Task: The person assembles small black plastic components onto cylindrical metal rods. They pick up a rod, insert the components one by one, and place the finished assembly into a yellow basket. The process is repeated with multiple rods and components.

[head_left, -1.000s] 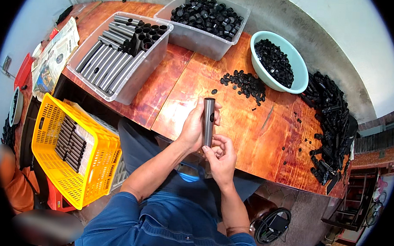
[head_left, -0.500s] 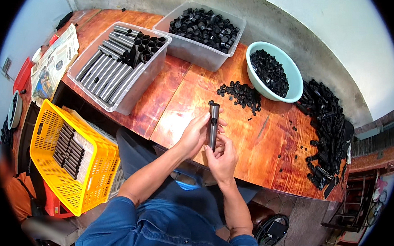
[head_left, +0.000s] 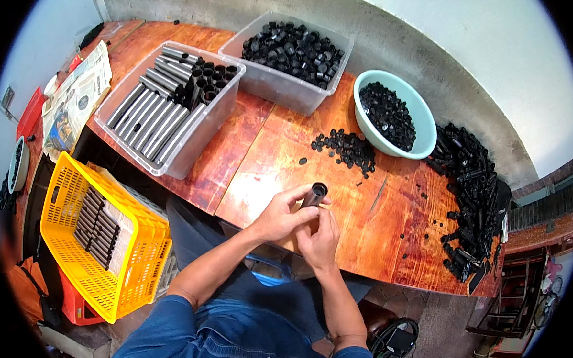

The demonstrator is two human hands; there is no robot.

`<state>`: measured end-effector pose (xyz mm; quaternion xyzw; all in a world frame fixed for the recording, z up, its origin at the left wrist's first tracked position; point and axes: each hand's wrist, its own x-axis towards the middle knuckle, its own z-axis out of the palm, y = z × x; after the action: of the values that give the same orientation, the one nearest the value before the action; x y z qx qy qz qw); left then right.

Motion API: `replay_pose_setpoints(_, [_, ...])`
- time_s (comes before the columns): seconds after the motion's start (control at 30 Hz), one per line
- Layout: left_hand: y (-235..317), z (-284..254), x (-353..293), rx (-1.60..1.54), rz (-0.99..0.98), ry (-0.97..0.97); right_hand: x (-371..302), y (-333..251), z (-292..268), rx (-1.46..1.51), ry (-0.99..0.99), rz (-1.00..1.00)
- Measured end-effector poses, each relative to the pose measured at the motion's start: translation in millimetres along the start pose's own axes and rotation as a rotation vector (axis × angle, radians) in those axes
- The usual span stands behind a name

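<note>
A dark grey metal tube [head_left: 313, 196] stands between my two hands over the near edge of the table, its round mouth tipped up and showing a dark hollow. My left hand [head_left: 279, 216] wraps round the tube from the left, thumb across its near side. Just below and to the right, my right hand [head_left: 320, 240] is closed about the lower part of the tube, which the fingers hide. A single small black disc [head_left: 303, 161] lies on the wood beyond the tube.
Clear bins hold metal tubes [head_left: 152, 119] and black caps [head_left: 293, 53]. Small black parts fill a pale green bowl [head_left: 424, 149], with loose discs [head_left: 347, 150] beside it. Black pieces [head_left: 464, 188] heap up at the right. A yellow crate [head_left: 141, 262] with tubes stands left, near another person [head_left: 25, 288].
The tube has tipped from lying lengthwise to showing its open mouth upward. My left hand has closed further round it, and my right hand has turned in below.
</note>
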<state>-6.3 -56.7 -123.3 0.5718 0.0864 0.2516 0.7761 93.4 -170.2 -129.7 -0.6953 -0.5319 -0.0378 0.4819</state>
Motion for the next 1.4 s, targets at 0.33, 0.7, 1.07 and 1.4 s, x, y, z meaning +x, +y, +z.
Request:
replay_pose_setpoints(0.33, [78.3, -34.3, 97.0, 0.606, 0.345, 0.272, 51.6, 55.3, 6.1, 0.350, 0.052, 0.274])
replay_pose_setpoints(0.7, [115.7, -153.1, 278.1, 1.709, -0.128, 0.135, 66.1, 91.1, -0.1, -0.039, 0.114, -0.028])
replay_pose_setpoints(1.07, [113.4, -170.4, 291.4, 1.718, -0.128, 0.177, 74.7, 89.3, -9.0, 0.003, 0.048, -0.037])
replay_pose_setpoints(1.4, [109.3, -75.1, 163.0, 0.680, 0.325, 0.471, 69.3, 85.1, -12.9, 0.054, 0.023, 0.069])
